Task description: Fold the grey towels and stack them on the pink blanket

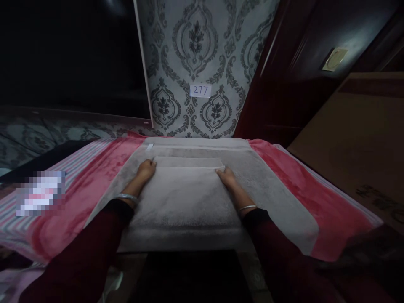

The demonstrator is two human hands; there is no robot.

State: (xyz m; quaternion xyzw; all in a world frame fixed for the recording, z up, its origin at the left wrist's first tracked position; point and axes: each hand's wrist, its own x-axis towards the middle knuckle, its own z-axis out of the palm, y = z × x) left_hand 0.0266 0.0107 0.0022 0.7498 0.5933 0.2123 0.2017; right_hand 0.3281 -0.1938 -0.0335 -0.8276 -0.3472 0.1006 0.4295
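Observation:
A light grey towel (189, 189), folded over, lies in front of me. My left hand (147, 169) pinches its far left corner, fingers closed on the cloth. Its far right corner is gripped by my right hand (226, 176), with the thumb along the edge. A narrow strip of the folded cloth shows beyond the edge between my hands. Beneath it spreads a larger grey towel (271, 198) with a small white tag (150, 147) near its far left corner.
Under the grey cloths lies a red and pink cover (290, 181), with a striped cloth (78, 162) at the left. A cardboard box (353, 139) stands at the right. Behind are a patterned wall (195, 38), a paper marked 277 (200, 90) and a dark screen (69, 59).

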